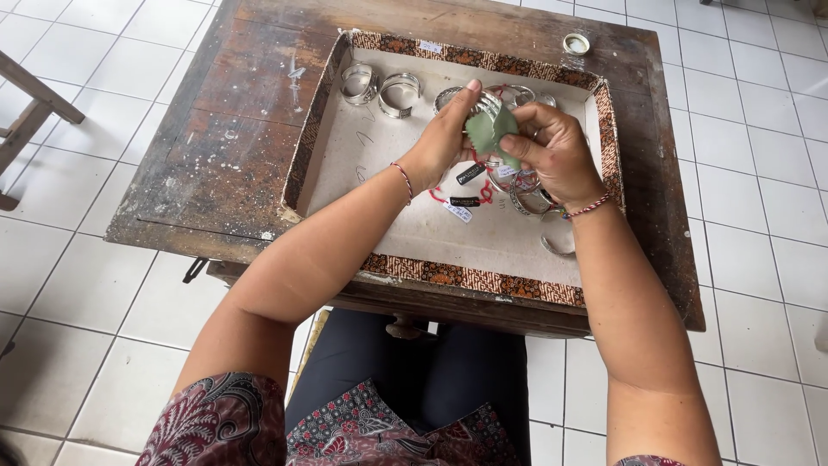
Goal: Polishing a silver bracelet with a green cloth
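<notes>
My left hand (pixel 444 138) grips a silver bangle (pixel 483 105) over a shallow tray. My right hand (pixel 556 151) presses a small green cloth (pixel 490 131) against that bangle. A red string with small tags (pixel 466 192) hangs below my hands. Both wrists wear thin red cords. Two silver cuffs (pixel 379 88) lie at the tray's far left. More bangles (pixel 535 200) are piled under my right hand, partly hidden by it.
The tray (pixel 448 274) has a brown patterned rim and a pale lining, and rests on a worn dark wooden table (pixel 233 138). A small round lid (pixel 575 42) lies at the table's far right. White tiled floor surrounds it; a wooden frame (pixel 26 112) stands left.
</notes>
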